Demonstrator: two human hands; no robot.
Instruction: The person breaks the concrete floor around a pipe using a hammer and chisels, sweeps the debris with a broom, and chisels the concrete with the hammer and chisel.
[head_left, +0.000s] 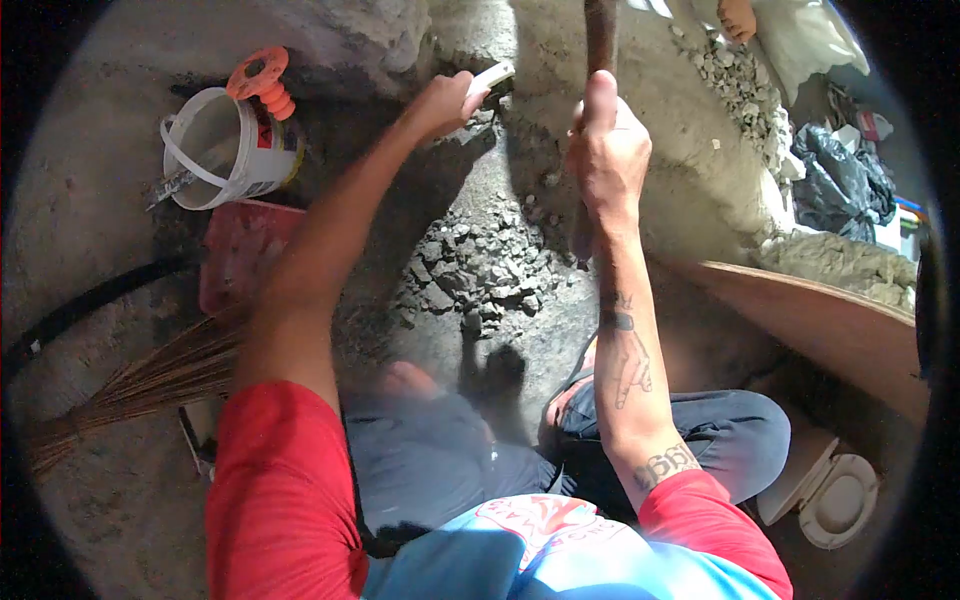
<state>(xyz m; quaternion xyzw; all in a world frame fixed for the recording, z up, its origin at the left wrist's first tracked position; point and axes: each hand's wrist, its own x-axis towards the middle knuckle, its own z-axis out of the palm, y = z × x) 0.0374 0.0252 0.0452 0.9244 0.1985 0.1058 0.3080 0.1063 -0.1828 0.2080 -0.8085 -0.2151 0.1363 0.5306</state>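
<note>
My left hand (443, 106) reaches forward and is closed round a short, pale bar-like piece (491, 78), whose far end sits by the broken edge of the concrete. My right hand (612, 150) grips a long brown wooden handle (601, 35), held upright. Its top runs out of view, so whatever is on that end is hidden. Below and between my hands, a pile of grey rubble chunks (470, 270) lies on the dusty floor (520, 375).
At left stand a white bucket (213, 150) with an orange flanged piece (262, 80) on its rim, a red container (240, 245) and a stick broom (150, 385). A wooden board (800, 310), black plastic bag (840, 185) and another person's skin (737, 18) appear at right.
</note>
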